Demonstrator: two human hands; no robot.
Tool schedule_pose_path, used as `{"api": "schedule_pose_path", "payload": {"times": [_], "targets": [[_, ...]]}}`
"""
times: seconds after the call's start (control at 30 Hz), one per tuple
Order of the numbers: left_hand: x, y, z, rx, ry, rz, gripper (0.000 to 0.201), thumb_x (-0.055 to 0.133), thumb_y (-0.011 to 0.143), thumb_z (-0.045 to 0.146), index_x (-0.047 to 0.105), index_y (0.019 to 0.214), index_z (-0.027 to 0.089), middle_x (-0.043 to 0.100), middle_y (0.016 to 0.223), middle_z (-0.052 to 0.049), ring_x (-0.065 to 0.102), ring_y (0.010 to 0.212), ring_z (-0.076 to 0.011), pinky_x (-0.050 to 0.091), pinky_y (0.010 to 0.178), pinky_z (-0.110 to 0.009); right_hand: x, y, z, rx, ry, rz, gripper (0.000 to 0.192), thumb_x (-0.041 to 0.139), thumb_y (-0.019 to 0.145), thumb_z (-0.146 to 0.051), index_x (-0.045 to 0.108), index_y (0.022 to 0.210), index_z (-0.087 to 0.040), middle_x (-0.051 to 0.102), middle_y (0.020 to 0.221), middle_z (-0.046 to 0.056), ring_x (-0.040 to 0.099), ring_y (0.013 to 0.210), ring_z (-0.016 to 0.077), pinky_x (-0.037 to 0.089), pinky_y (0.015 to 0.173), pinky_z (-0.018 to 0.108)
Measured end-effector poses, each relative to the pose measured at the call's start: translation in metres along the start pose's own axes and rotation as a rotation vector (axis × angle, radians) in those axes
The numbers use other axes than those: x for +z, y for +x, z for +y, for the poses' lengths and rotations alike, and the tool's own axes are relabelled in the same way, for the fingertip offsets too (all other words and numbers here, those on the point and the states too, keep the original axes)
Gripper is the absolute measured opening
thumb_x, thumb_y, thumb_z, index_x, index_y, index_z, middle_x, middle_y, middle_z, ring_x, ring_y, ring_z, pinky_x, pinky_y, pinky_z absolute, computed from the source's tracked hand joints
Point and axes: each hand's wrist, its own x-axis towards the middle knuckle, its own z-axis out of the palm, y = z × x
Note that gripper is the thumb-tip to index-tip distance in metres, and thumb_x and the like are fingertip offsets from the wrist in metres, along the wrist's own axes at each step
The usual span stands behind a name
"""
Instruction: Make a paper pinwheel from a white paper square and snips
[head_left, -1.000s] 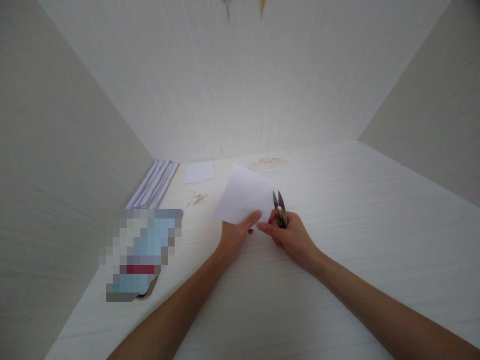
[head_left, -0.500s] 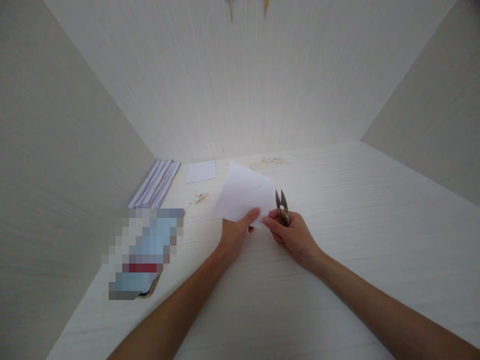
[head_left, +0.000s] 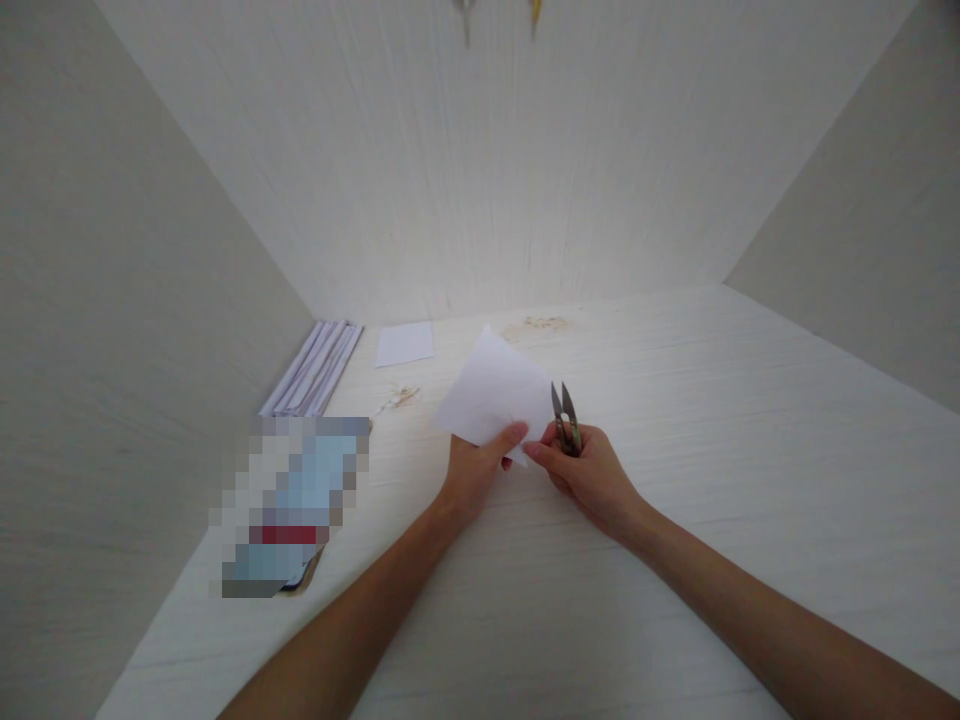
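The left hand (head_left: 474, 472) pinches a white paper sheet (head_left: 491, 385) above the pale wood-grained table (head_left: 712, 420); the right hand (head_left: 591, 474) grips dark metal snips (head_left: 571, 408) beside it. Leftward lie a pixelated flat object (head_left: 311, 500), stacked folded white papers (head_left: 311, 370) and a square white paper (head_left: 405, 344).

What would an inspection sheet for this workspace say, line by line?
Surface: white tabletop, faintly streaked, with two brownish patches.
Things in hand: white paper sheet; snips, blades apart.
Clutter: paper bundle, flat paper piece, pixelated item at left.
Grip: left hand pinches the sheet; right hand holds the snips beside it.
Cables: nothing seen.
Surroundings: pale walls; two pointed tips at the top edge, objects unclear.
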Motion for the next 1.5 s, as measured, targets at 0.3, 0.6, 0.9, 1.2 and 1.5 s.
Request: {"api": "schedule_pose_path", "payload": {"times": [0.3, 0.6, 0.9, 1.2, 1.5], "targets": [[0.002, -0.002, 0.006, -0.005, 0.156, -0.017, 0.017, 0.065, 0.057, 0.027, 0.055, 0.061, 0.015, 0.053, 0.052, 0.003, 0.043, 0.041, -0.0066, 0.035, 0.036, -0.018, -0.001, -0.001, 0.0, -0.013, 0.04, -0.001, 0.032, 0.068, 0.056, -0.027, 0.039, 0.048, -0.017, 0.029, 0.034, -0.011, 0.022, 0.031, 0.0016, 0.014, 0.032, 0.019], [0.001, 0.002, 0.003, -0.013, 0.104, 0.04, 0.021, 0.068, 0.054, 0.028, 0.056, 0.064, 0.014, 0.057, 0.059, 0.001, 0.048, 0.047, -0.0084, 0.037, 0.038, -0.019, 0.0, -0.001, 0.0, 0.007, 0.155, -0.017, 0.025, 0.064, 0.063, -0.03, 0.044, 0.058, -0.017, 0.026, 0.037, -0.012, 0.018, 0.031, 0.0013, 0.01, 0.031, 0.017], [-0.001, 0.007, 0.002, 0.079, 0.008, 0.24, 0.024, 0.06, 0.065, 0.036, 0.051, 0.058, 0.015, 0.05, 0.053, 0.004, 0.044, 0.043, -0.0057, 0.033, 0.038, -0.018, 0.003, -0.011, -0.004, 0.168, 0.141, -0.236, 0.032, 0.047, 0.074, -0.05, 0.047, 0.074, -0.017, 0.03, 0.048, -0.009, 0.024, 0.036, 0.003, 0.015, 0.028, 0.013], [0.001, 0.006, 0.005, 0.062, -0.035, 0.264, 0.02, 0.059, 0.066, 0.034, 0.055, 0.068, 0.015, 0.058, 0.06, 0.001, 0.056, 0.054, -0.0098, 0.039, 0.042, -0.018, 0.004, -0.012, -0.002, 0.234, -0.028, -0.362, 0.032, 0.041, 0.077, -0.049, 0.044, 0.069, -0.018, 0.033, 0.038, -0.011, 0.018, 0.027, 0.0023, 0.012, 0.024, 0.014], [0.002, 0.005, 0.005, 0.02, -0.036, 0.214, 0.021, 0.059, 0.065, 0.035, 0.056, 0.067, 0.014, 0.061, 0.06, 0.0, 0.058, 0.054, -0.0107, 0.043, 0.044, -0.02, 0.005, -0.01, -0.001, 0.209, -0.018, -0.314, 0.033, 0.043, 0.075, -0.049, 0.042, 0.065, -0.018, 0.031, 0.035, -0.011, 0.017, 0.026, 0.0021, 0.012, 0.025, 0.015]]}}
